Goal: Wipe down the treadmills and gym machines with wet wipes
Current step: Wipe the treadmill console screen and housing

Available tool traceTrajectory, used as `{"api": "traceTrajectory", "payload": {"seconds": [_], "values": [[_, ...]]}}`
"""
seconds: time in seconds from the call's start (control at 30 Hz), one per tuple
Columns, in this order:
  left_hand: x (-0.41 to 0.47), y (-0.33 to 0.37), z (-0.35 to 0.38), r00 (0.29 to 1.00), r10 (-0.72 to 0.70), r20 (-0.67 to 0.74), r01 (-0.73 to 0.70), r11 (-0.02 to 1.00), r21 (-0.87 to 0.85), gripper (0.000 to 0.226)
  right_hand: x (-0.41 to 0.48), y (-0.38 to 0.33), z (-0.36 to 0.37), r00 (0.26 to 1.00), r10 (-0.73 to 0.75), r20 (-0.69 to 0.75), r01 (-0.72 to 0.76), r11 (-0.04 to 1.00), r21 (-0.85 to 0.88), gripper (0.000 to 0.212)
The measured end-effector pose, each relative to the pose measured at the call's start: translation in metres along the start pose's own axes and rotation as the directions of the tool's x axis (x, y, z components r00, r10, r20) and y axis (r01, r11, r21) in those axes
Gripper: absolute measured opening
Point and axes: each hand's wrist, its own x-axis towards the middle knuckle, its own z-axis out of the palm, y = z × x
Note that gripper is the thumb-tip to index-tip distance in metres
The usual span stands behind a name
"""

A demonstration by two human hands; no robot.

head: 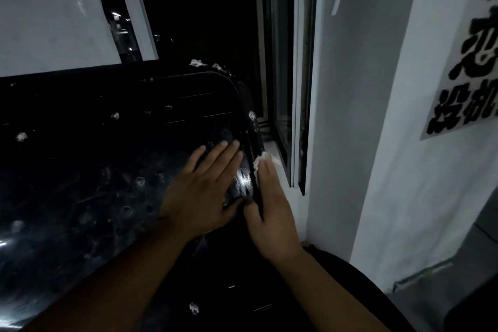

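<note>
Observed: my left hand (pixel 204 191) lies flat on the glossy black machine panel (pixel 107 170), near its right edge. The fingers are straight and slightly spread, pointing away from me toward the panel's rounded far right corner; it grips nothing.

My right hand (pixel 272 213) sits just beside the left, over the panel's raised right edge. Its fingers are extended and close together, laid along that edge and pressing the wet wipe (pixel 262 160) against it. The thumb rests on the inner side of the edge, close to the left thumb. I cannot tell whether the thumb pinches the edge.

The wipe is white and bunched. Only the part past my right fingertips shows, at the outer side of the panel's right edge. Its long axis follows the edge, pointing away from me.

A bright wet smear shows on the panel between the two hands. Small white scraps (pixel 198 63) lie scattered across the panel, some at its far right corner and others toward its left and near side.

Right of the panel stands a window frame (pixel 299 89), dark glass beyond it. Further right of the panel, a pale wall carries a sign (pixel 466 62) with bold black characters.
</note>
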Motion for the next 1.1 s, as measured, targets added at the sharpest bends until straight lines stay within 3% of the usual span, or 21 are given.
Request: {"api": "traceTrajectory", "payload": {"seconds": [0.1,0.27,0.43,0.57,0.73,0.87,1.0,1.1], "values": [[0.0,0.0,0.001,1.0,-0.01,-0.005,0.01,1.0,0.015,0.086,-0.025,0.019,-0.007,0.993,-0.102,0.056,0.106,0.992,-0.069,0.076],[0.0,-0.001,0.001,1.0,0.007,-0.005,-0.007,0.999,0.047,0.082,0.021,0.009,-0.005,0.998,-0.061,0.029,0.061,0.998,-0.004,0.081],[0.0,0.002,0.0,0.999,-0.018,0.037,0.015,0.997,0.079,0.085,-0.014,0.038,-0.016,0.952,-0.287,0.107,0.297,0.95,-0.095,0.08],[0.001,0.002,-0.003,1.0,-0.01,0.029,0.008,0.998,0.069,0.084,0.021,0.023,-0.011,0.984,-0.17,0.055,0.172,0.985,-0.023,0.08],[0.0,0.002,0.002,1.0,-0.011,-0.006,0.012,0.998,0.061,0.084,-0.013,0.03,-0.02,0.958,-0.261,0.12,0.272,0.959,-0.082,0.083],[-0.002,0.001,0.003,1.0,0.002,-0.018,-0.001,0.999,0.046,0.083,0.014,0.019,-0.02,0.987,-0.138,0.077,0.14,0.99,-0.03,0.079],[0.0,0.002,0.004,1.0,-0.006,-0.002,0.006,0.999,0.054,0.085,-0.009,0.02,-0.028,0.968,-0.222,0.12,0.228,0.972,-0.046,0.077],[0.0,0.003,0.002,1.0,-0.002,0.002,0.002,0.999,0.048,0.084,0.009,0.018,-0.028,0.975,-0.218,0.032,0.219,0.973,-0.066,0.074]]}}
